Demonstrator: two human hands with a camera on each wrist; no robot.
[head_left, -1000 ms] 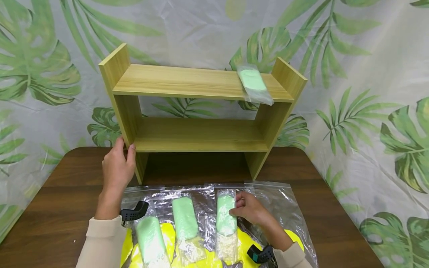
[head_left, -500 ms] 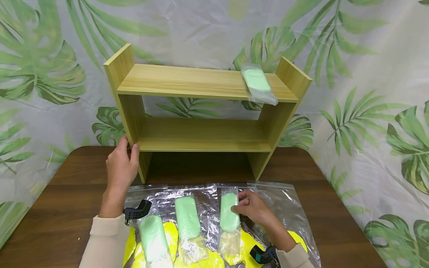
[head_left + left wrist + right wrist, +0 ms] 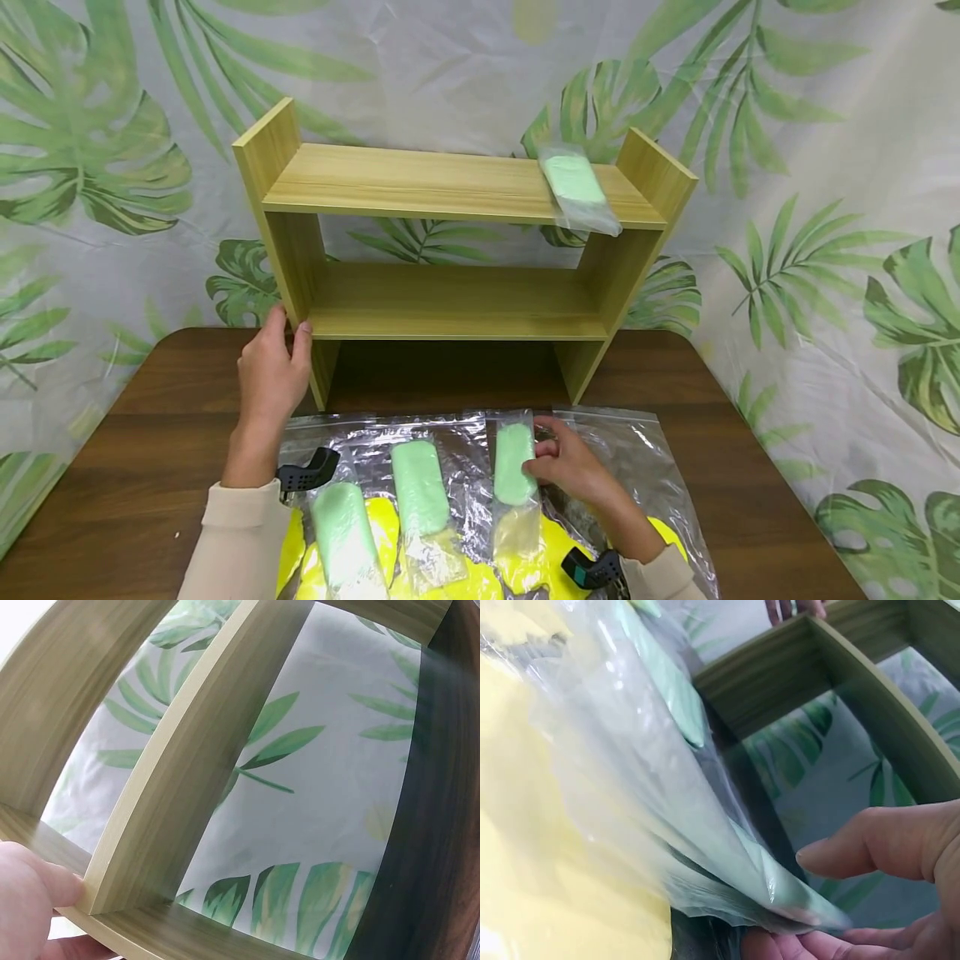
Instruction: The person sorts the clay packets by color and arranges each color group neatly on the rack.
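My left hand (image 3: 273,367) grips the left side panel of a wooden shelf unit (image 3: 450,185), thumb on its front edge at the middle board and fingers behind. In the left wrist view, the thumb (image 3: 45,889) presses where board and panel meet. My right hand (image 3: 566,467) holds the right edge of a clear bag with a mint-green slab (image 3: 514,467) in it. In the right wrist view, fingers (image 3: 832,945) lie under the tilted bag's edge, the thumb above. Two similar bagged green slabs, the middle one (image 3: 420,487) and the left one (image 3: 343,529), lie to the left.
Another bagged green slab (image 3: 573,183) lies on the top board, overhanging its front. Large clear zip bags (image 3: 622,442) with yellow pieces (image 3: 551,554) lie along the front of the dark wooden table (image 3: 135,467). A leaf-print cloth (image 3: 450,75) hangs behind.
The bagged slab at my right hand has shifted slightly up and toward the shelf, moving with the hand. My left hand stays on the shelf panel. The whole head view has shifted slightly.
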